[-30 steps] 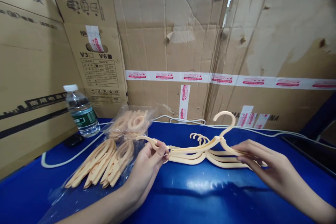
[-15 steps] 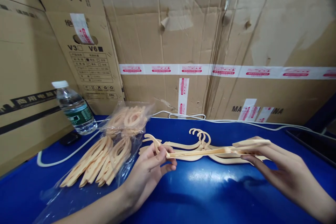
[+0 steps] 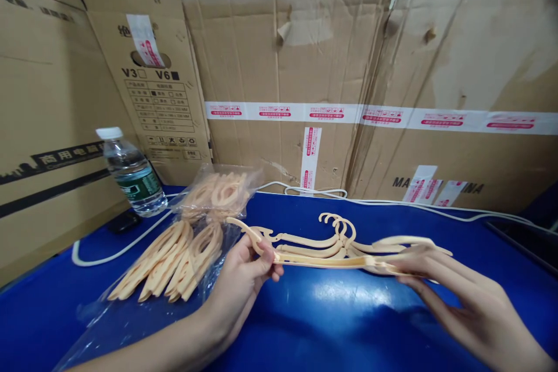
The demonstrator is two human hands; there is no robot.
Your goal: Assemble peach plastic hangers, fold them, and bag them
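Note:
I hold a peach plastic hanger level, just above a small stack of like hangers lying on the blue table. My left hand pinches its left end between thumb and fingers. My right hand grips its right end with fingers stretched along it. The held hanger lies nearly flat, its hook hidden among the stack's hooks.
A clear plastic bag of more peach hangers lies left of my left hand. A water bottle stands at the back left by a dark flat object. A white cable runs along the cardboard boxes walling the table.
A second ago the hanger stood upright with its hook raised. It has since been turned flat and lowered onto the stack. Both hands kept hold of its ends.

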